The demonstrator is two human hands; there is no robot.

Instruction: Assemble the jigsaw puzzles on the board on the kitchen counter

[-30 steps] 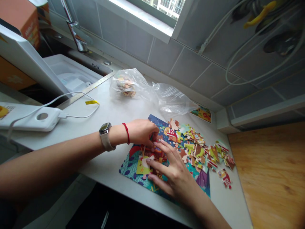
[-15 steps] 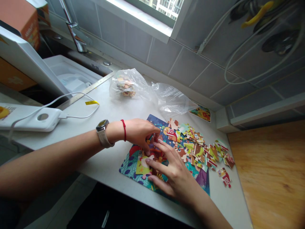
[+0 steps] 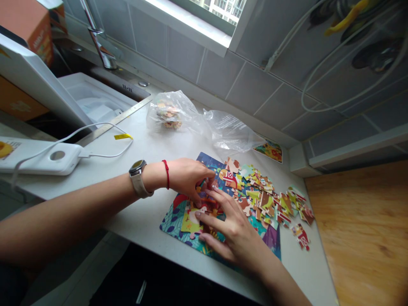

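Our two hands meet over a blue and teal board [image 3: 174, 223] on the white counter [image 3: 137, 221], where we lean in on a jigsaw of farm pictures. Our left hand [image 3: 188, 177], with a watch [image 3: 138, 168] and a red cord [image 3: 166, 174] on its wrist, reaches in from 9 o'clock, fingers curled and thumb set a narrow way from them; we cannot tell whether a piece is pinched there. Our right hand [image 3: 234, 229], in from 5 o'clock, spreads its fingers wide, fingertips resting on the puzzle pieces [image 3: 190, 224] at the board's middle, one of them showing a white bird. Loose pieces [image 3: 267, 205] lie heaped at 2 to 3 o'clock from our hands, spilling off the board onto the counter, with a red barn piece [image 3: 301, 238] apart at 3 o'clock. A clear bag [image 3: 168, 114] with more pieces inside sits at 11 o'clock, and a picture card [image 3: 272, 151] lies at 1 o'clock.
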